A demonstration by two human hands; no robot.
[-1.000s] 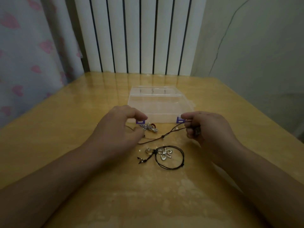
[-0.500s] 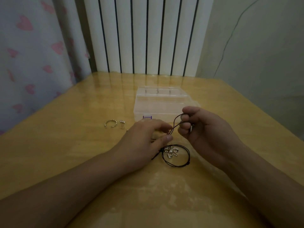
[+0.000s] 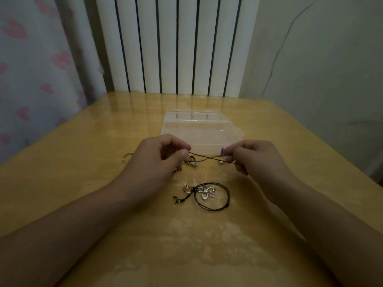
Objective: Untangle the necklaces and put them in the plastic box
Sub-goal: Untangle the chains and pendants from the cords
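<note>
1. Holding a thin brown cord necklace (image 3: 204, 158) stretched between both hands, we pinch one end in the left hand (image 3: 159, 157) and the other in the right hand (image 3: 251, 155), fingers curled tight on the strands.
2. We see the strands cross midway between the hands, just above the wooden table (image 3: 83, 183), in front of the plastic box (image 3: 199, 131).
3. We find the clear plastic box closed, behind our hands near the table's far edge, with a purple latch (image 3: 222, 151) showing beside the right fingertips.
4. We see a small silver charm (image 3: 191, 160) by the left thumb; whether it hangs on the held cord, we cannot tell.
5. We have a second necklace, a black cord loop (image 3: 223, 206) with a silver flower pendant (image 3: 206, 192), lying on the table nearer to us, apart from both hands.
6. We notice a silver open ring (image 3: 127, 157) left of the left hand.
7. We face a white radiator (image 3: 176, 44) and a heart-print curtain (image 3: 37, 69) behind the table.
</note>
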